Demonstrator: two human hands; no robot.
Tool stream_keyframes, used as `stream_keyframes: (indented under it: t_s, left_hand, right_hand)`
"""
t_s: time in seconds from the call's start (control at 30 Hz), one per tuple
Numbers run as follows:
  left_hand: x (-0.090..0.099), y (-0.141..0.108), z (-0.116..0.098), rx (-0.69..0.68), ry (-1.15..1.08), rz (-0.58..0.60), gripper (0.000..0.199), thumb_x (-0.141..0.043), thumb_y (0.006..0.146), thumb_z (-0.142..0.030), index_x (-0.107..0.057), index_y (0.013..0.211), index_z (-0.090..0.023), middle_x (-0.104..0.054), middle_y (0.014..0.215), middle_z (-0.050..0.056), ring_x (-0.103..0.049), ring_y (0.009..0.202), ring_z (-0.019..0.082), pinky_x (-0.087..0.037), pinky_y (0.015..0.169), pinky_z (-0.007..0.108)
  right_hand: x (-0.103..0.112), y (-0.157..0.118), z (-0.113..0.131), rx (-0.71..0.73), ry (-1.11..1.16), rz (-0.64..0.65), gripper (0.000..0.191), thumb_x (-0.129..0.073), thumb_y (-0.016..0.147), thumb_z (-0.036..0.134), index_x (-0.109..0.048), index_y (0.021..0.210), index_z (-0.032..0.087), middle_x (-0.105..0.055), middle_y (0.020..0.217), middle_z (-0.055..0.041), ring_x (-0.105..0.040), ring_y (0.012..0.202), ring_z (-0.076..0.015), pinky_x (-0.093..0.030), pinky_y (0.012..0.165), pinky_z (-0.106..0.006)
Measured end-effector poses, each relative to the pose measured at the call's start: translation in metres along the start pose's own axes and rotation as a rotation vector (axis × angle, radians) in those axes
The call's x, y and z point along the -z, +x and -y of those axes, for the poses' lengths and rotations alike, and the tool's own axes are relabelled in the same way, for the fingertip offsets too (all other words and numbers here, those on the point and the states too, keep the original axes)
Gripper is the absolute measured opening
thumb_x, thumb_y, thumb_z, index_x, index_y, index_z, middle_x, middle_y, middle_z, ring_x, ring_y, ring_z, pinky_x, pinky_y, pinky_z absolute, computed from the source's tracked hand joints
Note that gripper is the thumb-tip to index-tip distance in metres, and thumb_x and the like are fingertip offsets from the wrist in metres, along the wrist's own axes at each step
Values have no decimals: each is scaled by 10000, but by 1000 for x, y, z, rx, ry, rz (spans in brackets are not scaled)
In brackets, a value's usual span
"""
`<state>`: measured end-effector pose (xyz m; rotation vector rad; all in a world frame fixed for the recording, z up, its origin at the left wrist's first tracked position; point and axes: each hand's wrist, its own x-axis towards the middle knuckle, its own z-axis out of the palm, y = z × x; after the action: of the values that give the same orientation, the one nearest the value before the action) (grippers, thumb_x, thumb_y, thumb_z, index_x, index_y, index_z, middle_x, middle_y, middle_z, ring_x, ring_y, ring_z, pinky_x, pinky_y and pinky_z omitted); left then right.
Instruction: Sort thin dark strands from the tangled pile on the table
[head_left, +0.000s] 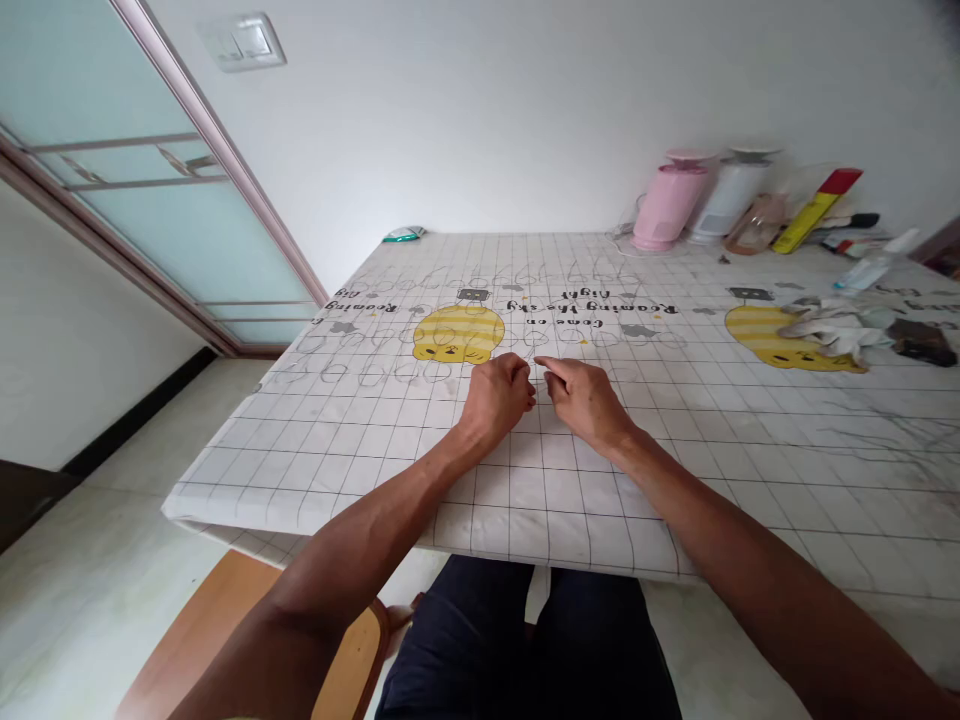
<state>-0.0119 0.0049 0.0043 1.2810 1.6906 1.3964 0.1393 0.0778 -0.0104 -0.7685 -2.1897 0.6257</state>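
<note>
Near the middle of the table, my left hand [499, 395] is closed, its thumb and index finger pinched together on a thin grey wire [532, 347] that barely shows. Facing it, my right hand [589, 400] is curled, with the index finger reaching toward the left fingertips and the thumb just below. What sits between the right fingers is too fine to make out. Beyond both hands, rows of thin looped wire shapes [360, 370] lie on the white checked tablecloth [525, 480]. Several straight wire strands [892, 430] lie to the right.
At the back right stand a pink cylinder-shaped appliance [670, 205], a white one [726, 200], a bottle [757, 225] and a yellow-red box [816, 212]. Crumpled cloth [840, 325] lies on the right. A green packet [404, 234] is at the back left; a wooden stool [217, 620] stands below.
</note>
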Motion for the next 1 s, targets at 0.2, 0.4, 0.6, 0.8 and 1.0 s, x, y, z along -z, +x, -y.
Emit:
stream_keyframes:
  t_s: [0.2,0.4,0.6,0.8,1.0]
  left_hand:
    - [-1,1,-1,-46,10,-72,202,-551,1033,-159,-624,845,-180,-695,687,23,-698,567,142,-549,543,234]
    - [-4,0,-1,-93,27,-102,194,-575,1030,-154,-629,845,-184,-676,680,7,-691,577,132,-554,573,225]
    - [-8,0,-3,2,-129,-101,145,-625,1014,-176,-687,883,-166,-704,701,28,-718,592,154,-603,577,253]
    - [-3,1,-7,108,-180,-50,142,-673,1019,-223,-724,906,-154,-762,752,67,-739,621,175,-606,569,269]
    - [8,6,-11,182,-203,32,164,-712,1013,-269,-759,905,-154,-779,866,83,-741,633,171,-576,520,259]
  right_hand:
    - [1,2,8,-334,225,26,388,-614,1043,324,-692,1391,170,-715,734,-19,-642,534,-184,-533,537,-317]
    - [-4,5,16,-430,434,30,304,-634,991,245,-733,1263,152,-637,624,18,-538,439,-136,-453,419,-266]
    - [-12,1,12,-452,506,-46,391,-601,969,235,-768,1312,147,-599,586,18,-513,420,-136,-451,389,-268]
    - [-11,4,1,-492,493,-48,342,-648,965,320,-779,1241,167,-657,670,-12,-566,471,-146,-432,357,-246]
    - [6,7,0,-342,483,-39,307,-652,1005,444,-812,1075,193,-685,737,-29,-595,563,-140,-462,413,-226]
